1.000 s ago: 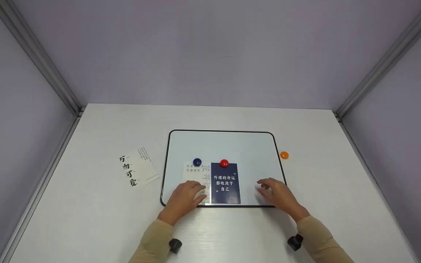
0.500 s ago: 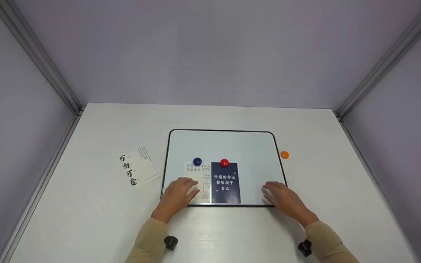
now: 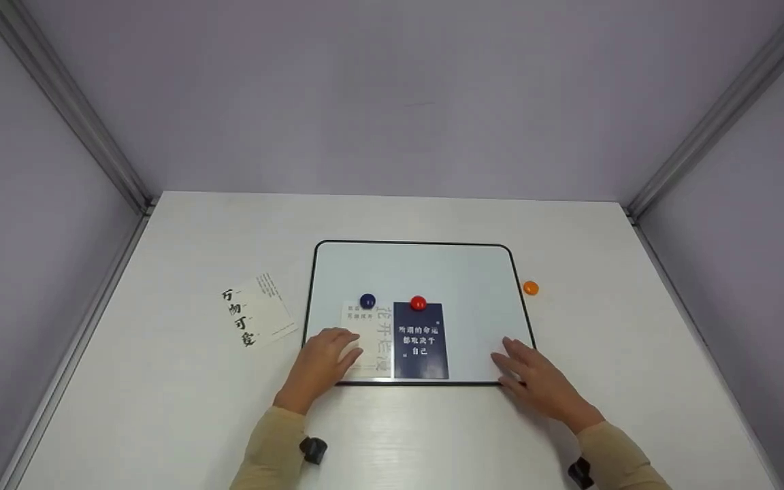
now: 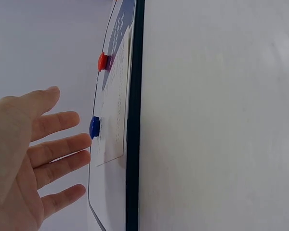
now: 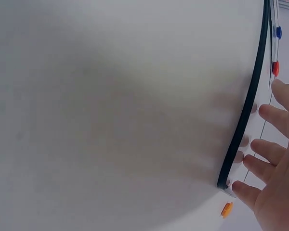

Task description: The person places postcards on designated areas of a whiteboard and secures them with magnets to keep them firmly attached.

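A whiteboard (image 3: 474, 286) with a black frame lies on the table. My left hand (image 3: 320, 361) is over its lower left part, fingers extended and holding nothing, overlapping the edge of a cream printed card (image 3: 368, 340) on the board. A dark blue magnet (image 3: 367, 301) sits at that card's top edge. Beside it lies a navy card (image 3: 420, 361) with white characters, under a red magnet (image 3: 418, 303). My right hand (image 3: 538, 381), fingers spread and nothing in them, is at the board's lower right corner. The right wrist view has its fingertips (image 5: 260, 144) just above the board.
Left of the board, another cream card (image 3: 266, 316) with black characters lies turned at an angle on the white table (image 3: 160, 408). An orange magnet (image 3: 531, 288) rests on the table by the board's right edge. Walls (image 3: 392, 102) enclose the back and both sides.
Both hands have moved apart: the left one leftward, uncovering more of the cream card, the right one rightward and slightly nearer. Board, cards and magnets stay where they were.
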A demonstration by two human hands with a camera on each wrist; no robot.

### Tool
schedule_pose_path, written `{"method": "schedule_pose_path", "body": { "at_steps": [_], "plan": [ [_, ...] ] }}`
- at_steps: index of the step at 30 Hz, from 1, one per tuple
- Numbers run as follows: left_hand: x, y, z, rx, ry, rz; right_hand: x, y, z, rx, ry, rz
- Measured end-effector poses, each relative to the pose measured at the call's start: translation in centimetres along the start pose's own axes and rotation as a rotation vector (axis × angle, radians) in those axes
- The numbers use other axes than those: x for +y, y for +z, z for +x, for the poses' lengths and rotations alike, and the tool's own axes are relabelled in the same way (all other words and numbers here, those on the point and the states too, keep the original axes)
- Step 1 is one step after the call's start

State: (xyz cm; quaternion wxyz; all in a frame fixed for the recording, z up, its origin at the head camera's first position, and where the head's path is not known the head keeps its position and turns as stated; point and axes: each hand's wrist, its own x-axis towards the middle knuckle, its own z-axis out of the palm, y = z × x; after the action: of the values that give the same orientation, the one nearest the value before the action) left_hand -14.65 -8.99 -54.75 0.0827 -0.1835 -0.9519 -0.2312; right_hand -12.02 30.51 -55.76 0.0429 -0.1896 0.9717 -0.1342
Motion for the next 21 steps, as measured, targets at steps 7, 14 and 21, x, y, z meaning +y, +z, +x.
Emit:
{"method": "schedule_pose_path", "body": {
  "at_steps": [7, 14, 21],
  "plan": [
    [-0.7, -0.4, -0.1, 0.004, -0.057, -0.016, 0.3, 0.4, -0.7, 0.017, -0.022, -0.012],
    [-1.2, -0.8, -0.2, 0.006, -0.104, -0.03, 0.1, 0.6, -1.1, 0.009, -0.023, 0.018],
    [-2.0, -1.0, -0.1, 0.06, -0.094, -0.016, -0.1, 0.6, -1.4, 0.017, 0.015, 0.024]
  ]
}}
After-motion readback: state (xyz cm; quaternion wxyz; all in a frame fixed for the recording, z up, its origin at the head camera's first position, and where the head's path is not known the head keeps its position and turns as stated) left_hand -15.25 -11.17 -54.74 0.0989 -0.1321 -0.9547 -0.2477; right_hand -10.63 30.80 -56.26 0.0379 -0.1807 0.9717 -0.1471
